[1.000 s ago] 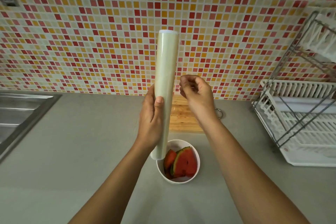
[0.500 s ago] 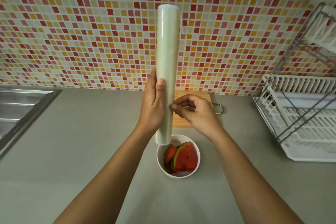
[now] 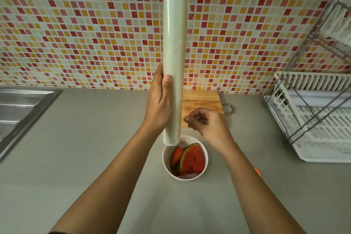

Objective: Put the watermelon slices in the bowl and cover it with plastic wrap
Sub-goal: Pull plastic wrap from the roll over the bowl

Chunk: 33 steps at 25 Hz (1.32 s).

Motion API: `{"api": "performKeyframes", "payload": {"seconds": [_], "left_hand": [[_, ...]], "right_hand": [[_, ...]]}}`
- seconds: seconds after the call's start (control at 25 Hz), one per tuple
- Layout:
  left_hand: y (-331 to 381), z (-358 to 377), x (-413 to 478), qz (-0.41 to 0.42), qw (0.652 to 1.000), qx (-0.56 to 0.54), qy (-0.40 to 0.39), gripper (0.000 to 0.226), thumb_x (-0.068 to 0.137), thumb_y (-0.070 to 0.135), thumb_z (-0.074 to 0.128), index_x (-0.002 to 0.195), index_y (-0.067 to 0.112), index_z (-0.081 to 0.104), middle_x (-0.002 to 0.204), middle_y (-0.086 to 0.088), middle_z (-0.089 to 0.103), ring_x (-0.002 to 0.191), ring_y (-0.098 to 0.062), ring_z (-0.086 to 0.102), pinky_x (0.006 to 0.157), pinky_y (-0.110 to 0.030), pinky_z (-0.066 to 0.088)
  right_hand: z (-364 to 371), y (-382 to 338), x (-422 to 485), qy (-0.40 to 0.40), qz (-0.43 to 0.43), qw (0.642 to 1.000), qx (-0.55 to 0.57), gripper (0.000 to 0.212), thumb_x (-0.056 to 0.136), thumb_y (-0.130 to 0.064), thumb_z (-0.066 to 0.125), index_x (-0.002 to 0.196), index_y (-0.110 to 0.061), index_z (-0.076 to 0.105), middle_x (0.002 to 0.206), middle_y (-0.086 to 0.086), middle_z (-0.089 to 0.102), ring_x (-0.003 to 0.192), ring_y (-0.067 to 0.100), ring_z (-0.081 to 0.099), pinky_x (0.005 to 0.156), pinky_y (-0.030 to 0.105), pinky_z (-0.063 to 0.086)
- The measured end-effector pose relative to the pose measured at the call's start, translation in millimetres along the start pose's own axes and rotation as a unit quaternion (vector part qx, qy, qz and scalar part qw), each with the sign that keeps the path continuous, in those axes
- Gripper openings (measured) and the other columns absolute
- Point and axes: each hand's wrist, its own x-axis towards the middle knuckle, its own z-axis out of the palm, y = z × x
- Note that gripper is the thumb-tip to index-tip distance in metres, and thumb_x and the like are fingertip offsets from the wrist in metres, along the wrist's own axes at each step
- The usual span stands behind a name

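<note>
You are holding the long pale roll of plastic wrap (image 3: 173, 70) upright above the round white bowl (image 3: 185, 157) of red watermelon slices (image 3: 190, 159), your left hand (image 3: 158, 104) wrapping it, your right hand (image 3: 209, 124) pinching beside it, maybe on loose film, which I think needs pulling out next.

Right hand (image 3: 209, 122) has dropped from beside the upright plastic wrap roll (image 3: 173, 66), now curled low near its base.
</note>
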Motion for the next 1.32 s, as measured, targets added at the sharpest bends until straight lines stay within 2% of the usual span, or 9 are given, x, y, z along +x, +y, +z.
{"api": "performKeyframes", "payload": {"seconds": [0.12, 0.24, 0.44, 0.56, 0.64, 0.76, 0.92, 1.08, 1.32], "left_hand": [[1, 4, -1, -0.007, 1.000, -0.010, -0.001, 0.047, 0.100, 0.041, 0.030, 0.144, 0.027, 0.026, 0.128, 0.021, 0.044, 0.110, 0.014, 0.047, 0.078, -0.003, 0.044], [2, 6, -2, -0.008, 1.000, -0.019, 0.007, 0.051, 0.100, 0.040, 0.029, 0.147, 0.021, 0.026, 0.138, 0.008, 0.043, 0.120, 0.003, 0.046, 0.087, -0.006, 0.043], [4, 7, -5, -0.028, 0.999, -0.015, -0.014, 0.048, 0.100, 0.043, 0.026, 0.143, 0.021, 0.033, 0.131, 0.005, 0.050, 0.115, -0.001, 0.051, 0.089, -0.014, 0.045], [-2, 7, -11, -0.082, 0.996, -0.018, -0.020, 0.045, 0.099, 0.049, 0.026, 0.132, 0.025, 0.045, 0.121, -0.001, 0.057, 0.107, -0.012, 0.057, 0.087, -0.027, 0.049], [-10, 8, -22, -0.139, 0.990, -0.022, -0.011, 0.044, 0.097, 0.053, 0.026, 0.121, 0.029, 0.053, 0.112, -0.002, 0.062, 0.102, -0.015, 0.060, 0.087, -0.036, 0.050], [-23, 17, -47, -0.194, 0.981, 0.000, -0.026, 0.034, 0.097, 0.053, 0.025, 0.110, 0.043, 0.055, 0.110, -0.001, 0.063, 0.102, -0.018, 0.061, 0.090, -0.041, 0.050], [-31, 26, -71, -0.189, 0.980, 0.051, -0.043, 0.044, 0.098, 0.048, 0.025, 0.132, 0.032, 0.049, 0.118, 0.010, 0.058, 0.099, 0.005, 0.054, 0.080, -0.013, 0.041], [-32, 29, -81, -0.161, 0.982, 0.077, -0.054, 0.050, 0.097, 0.049, 0.024, 0.141, 0.029, 0.039, 0.128, 0.007, 0.054, 0.112, -0.009, 0.051, 0.092, -0.026, 0.042], [-37, 28, -78, -0.155, 0.982, 0.090, -0.054, 0.056, 0.094, 0.052, 0.023, 0.142, 0.027, 0.037, 0.126, 0.001, 0.057, 0.108, -0.013, 0.054, 0.088, -0.027, 0.044]], "right_hand": [[-9, 9, -3, 0.017, -0.013, 1.000, -0.008, 0.007, 0.083, -0.033, 0.065, 0.077, -0.034, 0.061, 0.075, -0.010, 0.068, 0.072, 0.008, 0.065, 0.071, 0.031, 0.055], [-2, 18, -20, -0.057, 0.015, 0.997, 0.042, 0.004, 0.081, -0.033, 0.066, 0.082, -0.033, 0.063, 0.079, -0.012, 0.069, 0.077, 0.009, 0.067, 0.069, 0.020, 0.051], [-2, 35, -36, -0.044, 0.013, 0.998, 0.044, 0.013, 0.084, -0.029, 0.065, 0.073, -0.026, 0.059, 0.074, -0.005, 0.068, 0.068, 0.004, 0.061, 0.062, 0.016, 0.044], [-7, 44, -51, -0.083, 0.033, 0.991, 0.102, 0.018, 0.076, -0.049, 0.066, 0.076, -0.032, 0.059, 0.088, 0.004, 0.070, 0.080, 0.021, 0.064, 0.073, 0.034, 0.050], [-7, 42, -53, -0.047, 0.045, 0.986, 0.156, 0.035, 0.069, -0.068, 0.060, 0.086, -0.037, 0.059, 0.097, -0.002, 0.069, 0.094, 0.020, 0.065, 0.083, 0.034, 0.051], [-3, 23, -28, 0.083, 0.082, 0.974, 0.194, 0.053, 0.064, -0.083, 0.044, 0.090, -0.039, 0.059, 0.088, -0.014, 0.067, 0.087, 0.008, 0.066, 0.070, 0.026, 0.054], [-3, -9, 13, 0.155, 0.131, 0.972, 0.119, 0.062, 0.064, -0.086, 0.023, 0.087, -0.038, 0.055, 0.082, -0.011, 0.064, 0.078, 0.011, 0.064, 0.062, 0.031, 0.053], [-7, -22, 38, 0.168, 0.110, 0.977, 0.066, 0.047, 0.074, -0.077, 0.038, 0.079, -0.032, 0.052, 0.076, -0.010, 0.063, 0.074, 0.010, 0.064, 0.071, 0.038, 0.057], [-20, -25, 66, 0.137, 0.168, 0.954, 0.207, 0.016, 0.081, -0.033, 0.068, 0.075, -0.019, 0.067, 0.070, -0.001, 0.066, 0.061, 0.010, 0.059, 0.066, 0.028, 0.057]]}}
